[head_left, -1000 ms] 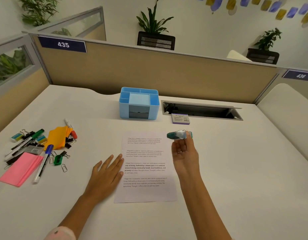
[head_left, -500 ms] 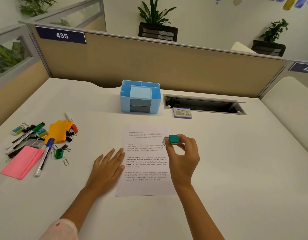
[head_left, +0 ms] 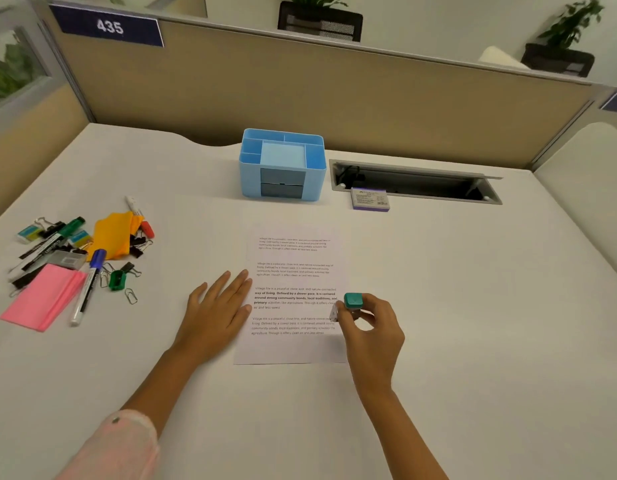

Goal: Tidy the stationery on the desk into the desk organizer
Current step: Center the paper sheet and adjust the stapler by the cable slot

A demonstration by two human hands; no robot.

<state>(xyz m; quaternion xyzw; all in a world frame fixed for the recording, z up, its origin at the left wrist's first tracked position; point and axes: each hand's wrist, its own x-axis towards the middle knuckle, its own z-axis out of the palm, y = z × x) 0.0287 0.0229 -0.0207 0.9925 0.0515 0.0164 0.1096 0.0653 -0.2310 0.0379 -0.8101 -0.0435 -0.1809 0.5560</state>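
a: head view, quick pass. right hand [head_left: 372,327] has fingers curled round a small teal-topped correction tape [head_left: 352,303], held at the right edge of the printed sheet [head_left: 293,271]. can't tell if its tip touches the paper.

b: left hand?

a: left hand [head_left: 217,311] lies flat, fingers straight and together, palm down on the desk [head_left: 473,306], fingertips just over the sheet's left edge. grips nothing.

b: organizer?

a: blue desk organizer [head_left: 282,164] stands at the back of the desk against the partition [head_left: 300,91], well beyond the sheet. its compartments look bare from here, two grey drawers in front.

b: what's around it?

a: just right of it an open cable tray [head_left: 414,183] sunk in the desk, with a small purple-edged box [head_left: 370,199] at its near lip. far left, a heap: pink paper [head_left: 40,299], orange cloth [head_left: 113,235], blue-capped marker [head_left: 88,285], green-capped marker [head_left: 57,233], red-capped marker [head_left: 139,216], black binder clips [head_left: 139,242], a green sharpener [head_left: 117,279], loose paper clips [head_left: 130,295].

b: anything between hand and organizer?

a: only the sheet's upper half and bare desk.
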